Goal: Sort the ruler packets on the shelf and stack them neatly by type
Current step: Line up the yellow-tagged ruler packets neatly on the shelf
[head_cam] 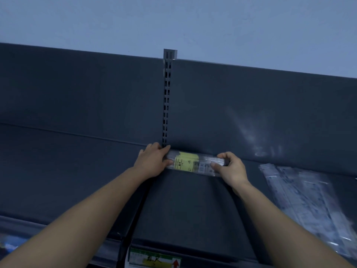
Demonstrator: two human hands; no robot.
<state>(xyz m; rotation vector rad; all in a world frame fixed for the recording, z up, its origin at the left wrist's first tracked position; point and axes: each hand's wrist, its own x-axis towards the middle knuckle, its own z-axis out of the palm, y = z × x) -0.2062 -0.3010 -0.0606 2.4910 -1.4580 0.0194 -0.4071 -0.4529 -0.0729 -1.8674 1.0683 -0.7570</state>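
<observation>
A: What is nearest to the camera?

B: A price label (154, 261) with a red arrow sits on the front edge of the dark shelf (185, 213). Both bare forearms reach over it toward the back.

A: And on the right?

B: A loose pile of clear packets (307, 198) lies flat on the shelf, well apart from the hands.

A: What do the hands hold?

B: A bundle of ruler packets (193, 164) with a yellow label. It lies crosswise at the back of the shelf, close against the back panel (251, 113). The left hand (154, 161) grips its left end, fingers over the top and thumb in front. The right hand (230, 168) is closed around the right end in the same way.

A: What is behind?

B: A slotted upright post (167, 101) stands just above the left hand, between two back panels. Above it there is a pale wall (173, 20).
</observation>
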